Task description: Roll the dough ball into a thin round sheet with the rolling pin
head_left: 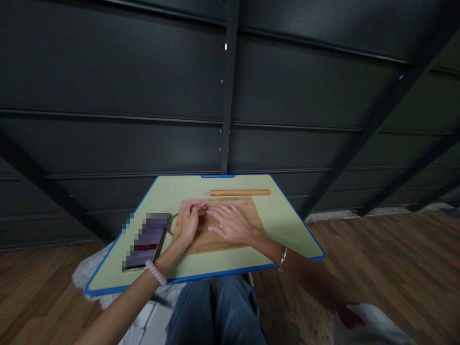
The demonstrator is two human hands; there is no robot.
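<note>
A small green table (287, 225) with a blue rim is seen from above, a wooden board (204, 242) lying at its centre. Both hands rest on the board: the left hand (189, 223) is curled, fingertips pinched on something too small to identify; the right hand (230, 223) lies flat, fingers spread. A rolling pin (240, 192) lies at 12 o'clock (untouched). Fine fingertip work appears under way; a steady pinch seems called for next.

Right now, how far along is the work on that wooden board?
Laid out: a light wooden board on the green blue-edged tray table, a wooden rolling pin lying untouched behind it. In hand: the left hand and right hand meet fingertips over the board. What they pinch is too small to tell.
</note>
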